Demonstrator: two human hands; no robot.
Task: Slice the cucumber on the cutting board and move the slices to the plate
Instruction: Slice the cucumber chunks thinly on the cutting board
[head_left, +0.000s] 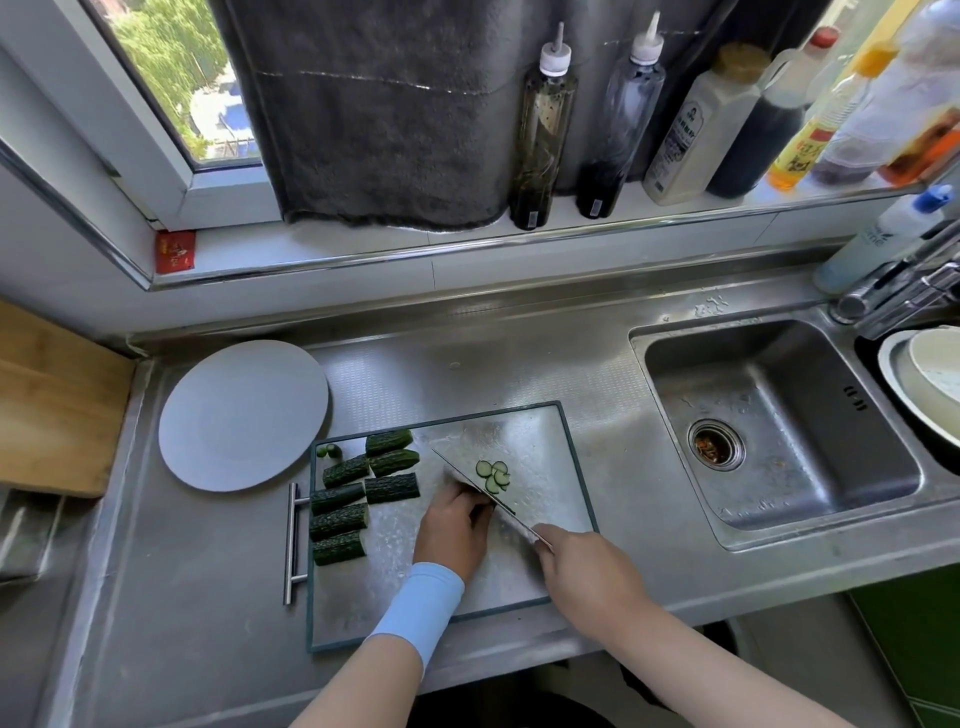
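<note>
The cucumber (392, 488) lies in short dark lengths grouped on the left part of the cutting board (540, 441). This placement likely keeps the centre free as the cutting zone. A few thin slices (493, 475) lie just to the right of the knife (462, 475), where they fall clear of the blade. The left hand (452, 530) sits against the blade's left side, fingers curled down over one length, which is mostly hidden. The curl probably keeps the fingertips back from the edge. The right hand (587, 571) is closed round the knife handle. The plate (244, 415) stands at the board's far-left corner and carries no slices, so transfer has not yet begun.
</note>
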